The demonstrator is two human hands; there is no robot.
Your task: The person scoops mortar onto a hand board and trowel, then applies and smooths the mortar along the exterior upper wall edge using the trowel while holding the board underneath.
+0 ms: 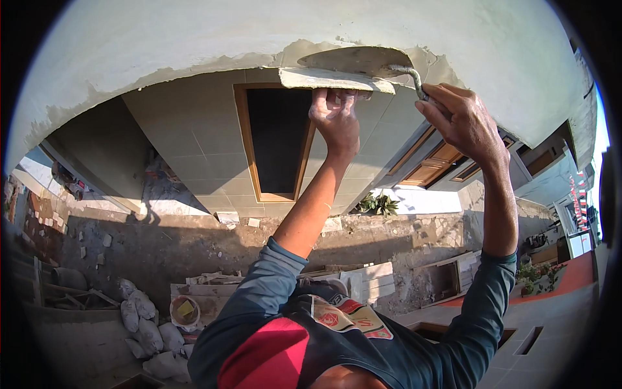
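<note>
Both my arms reach up to the underside edge of a pale plastered overhang [194,39]. My left hand [337,123] is closed beneath a plaster hawk [330,80], a flat board smeared with plaster, and holds it up against the edge. My right hand [463,120] grips the handle of a trowel [353,59]. Its broad pointed blade lies just above the hawk, close to the overhang's face, pointing left. Around the blade the plaster looks darker and damp, and this rough grey band runs left along the edge. The hawk's grip is mostly hidden by my fingers.
Below stands a tiled wall with a wood-framed window opening [275,142]. Planks [376,280] lie beneath me, beside a bucket [185,311] and several filled sacks [150,336]. Rubble is scattered on the ground. A green plant [378,204] grows near a wooden door [433,162].
</note>
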